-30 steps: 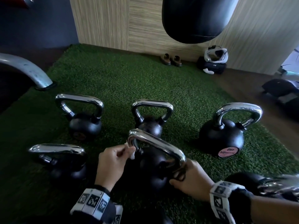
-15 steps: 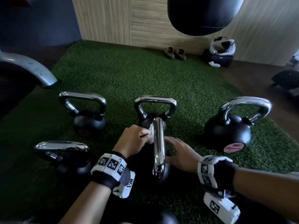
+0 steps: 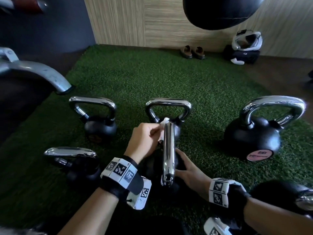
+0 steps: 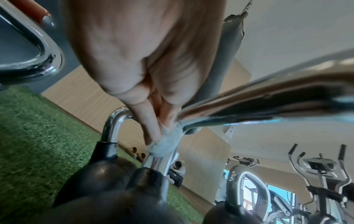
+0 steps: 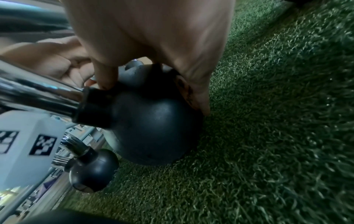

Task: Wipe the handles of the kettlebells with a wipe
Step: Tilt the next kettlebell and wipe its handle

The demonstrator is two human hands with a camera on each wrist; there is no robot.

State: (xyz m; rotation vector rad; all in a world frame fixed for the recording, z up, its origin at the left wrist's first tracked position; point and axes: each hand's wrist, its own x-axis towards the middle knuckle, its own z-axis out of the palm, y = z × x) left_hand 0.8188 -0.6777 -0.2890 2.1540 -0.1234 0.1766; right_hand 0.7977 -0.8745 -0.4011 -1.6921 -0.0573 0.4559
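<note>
Right hand (image 3: 188, 168) nearest, fingers spread and curved over the black ball of the centre kettlebell (image 5: 153, 128), thumb at the collar where the chrome handle (image 3: 167, 153) meets the ball; body sits on green turf (image 3: 135, 78). Handle runs edge-on away from the wrists, its near end just left of the right fingers. Left hand (image 3: 144, 141) at the handle's far end, fingers curled, pinching a small white wipe (image 4: 164, 144) bunched against the chrome at the bend; wipe touches the handle there. Just beyond the left fingertips stands another kettlebell (image 3: 169, 116), upright. Left of the left hand, two more kettlebells; well right of the right fingers, a larger kettlebell with a pink label (image 3: 254, 133). Far off against the wood wall, a pair of shoes (image 3: 192, 52).
</note>
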